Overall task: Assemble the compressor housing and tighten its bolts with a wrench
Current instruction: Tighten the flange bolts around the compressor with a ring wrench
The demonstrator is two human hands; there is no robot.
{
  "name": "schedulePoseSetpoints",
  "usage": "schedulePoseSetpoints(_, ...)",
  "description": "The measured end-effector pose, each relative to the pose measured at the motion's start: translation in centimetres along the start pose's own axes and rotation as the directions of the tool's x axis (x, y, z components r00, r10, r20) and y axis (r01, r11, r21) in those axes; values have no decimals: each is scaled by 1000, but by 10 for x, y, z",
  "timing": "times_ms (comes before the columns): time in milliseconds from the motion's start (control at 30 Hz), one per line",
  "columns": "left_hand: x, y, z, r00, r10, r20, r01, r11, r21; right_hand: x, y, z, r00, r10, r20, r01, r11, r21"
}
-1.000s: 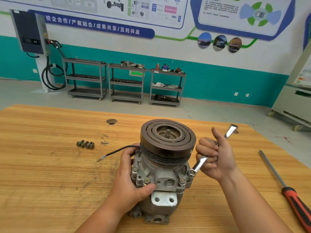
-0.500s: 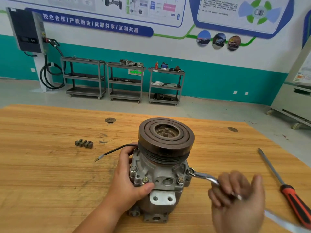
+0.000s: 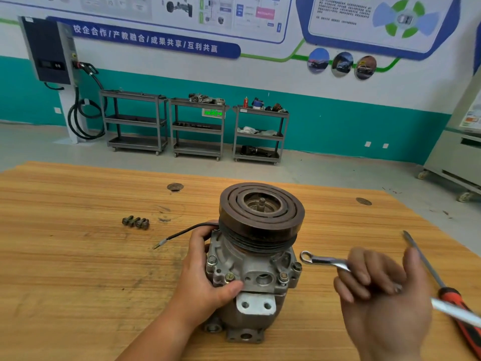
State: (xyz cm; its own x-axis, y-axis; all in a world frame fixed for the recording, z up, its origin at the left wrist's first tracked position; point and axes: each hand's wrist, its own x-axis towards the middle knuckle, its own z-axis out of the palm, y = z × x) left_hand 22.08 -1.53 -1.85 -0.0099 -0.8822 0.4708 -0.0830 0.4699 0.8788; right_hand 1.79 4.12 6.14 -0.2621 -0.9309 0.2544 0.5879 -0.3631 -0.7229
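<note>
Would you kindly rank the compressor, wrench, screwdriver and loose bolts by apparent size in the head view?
1. compressor
2. screwdriver and wrench: similar length, and the blurred wrench is nearer the camera, so unranked
3. loose bolts

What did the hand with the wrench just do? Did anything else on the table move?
The right hand swung the wrench on the right-side bolt, handle coming round toward the person, then pulled its ring end off that bolt. It kept hold of the wrench. The left hand kept gripping the compressor; the loose bolts and screwdriver stayed put.
</note>
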Motion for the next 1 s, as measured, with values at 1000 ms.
schedulePoseSetpoints(1000,-2,-4,0,1000,-12,-9,12,1000,11,12,17,-6,980,94,-176,-83,994,69)
